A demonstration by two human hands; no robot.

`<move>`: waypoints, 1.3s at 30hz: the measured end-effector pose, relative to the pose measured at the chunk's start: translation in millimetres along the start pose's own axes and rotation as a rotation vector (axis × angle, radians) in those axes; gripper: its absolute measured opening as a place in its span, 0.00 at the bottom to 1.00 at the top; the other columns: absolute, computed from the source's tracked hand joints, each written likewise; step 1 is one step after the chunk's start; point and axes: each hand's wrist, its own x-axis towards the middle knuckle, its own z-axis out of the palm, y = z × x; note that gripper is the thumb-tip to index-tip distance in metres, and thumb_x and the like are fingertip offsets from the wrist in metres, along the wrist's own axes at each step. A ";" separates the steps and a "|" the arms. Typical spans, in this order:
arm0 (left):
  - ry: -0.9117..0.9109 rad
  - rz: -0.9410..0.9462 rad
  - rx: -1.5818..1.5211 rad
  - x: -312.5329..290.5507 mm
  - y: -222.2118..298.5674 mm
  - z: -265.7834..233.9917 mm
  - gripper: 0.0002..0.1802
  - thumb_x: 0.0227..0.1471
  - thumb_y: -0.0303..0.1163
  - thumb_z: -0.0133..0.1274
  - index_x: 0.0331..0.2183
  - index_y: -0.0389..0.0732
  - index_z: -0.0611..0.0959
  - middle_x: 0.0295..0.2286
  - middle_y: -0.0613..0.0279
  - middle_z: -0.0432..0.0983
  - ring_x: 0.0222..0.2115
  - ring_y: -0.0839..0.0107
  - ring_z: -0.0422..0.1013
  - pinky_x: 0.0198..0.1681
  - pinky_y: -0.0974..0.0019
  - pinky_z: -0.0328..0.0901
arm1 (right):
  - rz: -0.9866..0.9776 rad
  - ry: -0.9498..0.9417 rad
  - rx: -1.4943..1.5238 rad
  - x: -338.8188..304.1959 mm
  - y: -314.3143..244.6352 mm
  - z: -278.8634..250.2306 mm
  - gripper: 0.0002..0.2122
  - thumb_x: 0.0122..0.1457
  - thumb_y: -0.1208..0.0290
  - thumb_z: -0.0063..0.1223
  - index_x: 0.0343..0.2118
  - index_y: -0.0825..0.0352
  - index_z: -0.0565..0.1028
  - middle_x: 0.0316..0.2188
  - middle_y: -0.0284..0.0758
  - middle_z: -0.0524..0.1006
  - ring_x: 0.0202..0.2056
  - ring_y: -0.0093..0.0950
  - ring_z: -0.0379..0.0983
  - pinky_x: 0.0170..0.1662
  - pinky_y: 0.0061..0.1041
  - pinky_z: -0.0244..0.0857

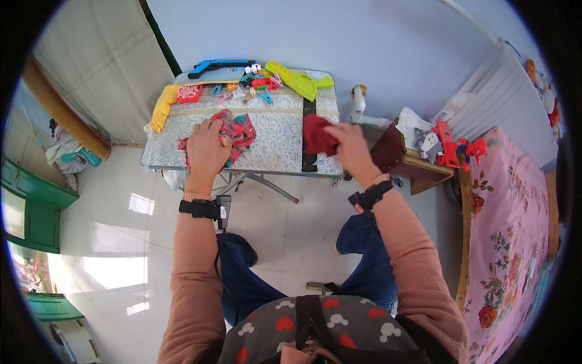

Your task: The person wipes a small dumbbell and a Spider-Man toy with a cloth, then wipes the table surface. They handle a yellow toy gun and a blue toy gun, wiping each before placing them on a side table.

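Cloth with a red pattern [241, 131] lies crumpled, in the head view, beneath and just right of the left hand [208, 145], whose fingers bend loosely over it; whether they grip it I cannot tell. Right hand [351, 147] has its fingers closed on the near edge of a dark red cloth [317, 134], which sits to that hand's left, above a black strip [309, 159] on the table [276, 148]. Beyond the left hand are a yellow toy [162, 109] and a blue toy gun [221, 65]; beyond the right, a green toy gun [297, 80].
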 end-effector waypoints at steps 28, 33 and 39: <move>-0.002 0.341 -0.168 13.9 87.1 19.9 0.21 0.38 0.28 0.58 0.40 0.40 0.81 0.41 0.54 0.78 0.42 0.49 0.72 0.46 0.49 0.69 | -0.023 0.160 0.291 35.3 -16.5 4.7 0.22 0.51 0.85 0.51 0.49 0.60 0.80 0.48 0.44 0.76 0.51 0.48 0.71 0.55 0.41 0.68; -0.017 0.320 -0.196 12.3 103.3 34.8 0.23 0.39 0.29 0.60 0.42 0.42 0.82 0.40 0.55 0.76 0.40 0.51 0.71 0.44 0.50 0.70 | 0.112 -0.086 0.149 20.1 -15.4 2.8 0.20 0.49 0.85 0.51 0.45 0.63 0.81 0.47 0.41 0.76 0.52 0.46 0.70 0.56 0.40 0.67; 0.011 0.353 -0.294 15.5 113.8 39.5 0.29 0.39 0.30 0.60 0.48 0.44 0.81 0.44 0.56 0.76 0.41 0.51 0.71 0.45 0.51 0.70 | 0.211 0.154 0.251 30.0 28.0 -23.8 0.20 0.51 0.85 0.49 0.46 0.62 0.81 0.43 0.43 0.78 0.47 0.46 0.75 0.55 0.36 0.69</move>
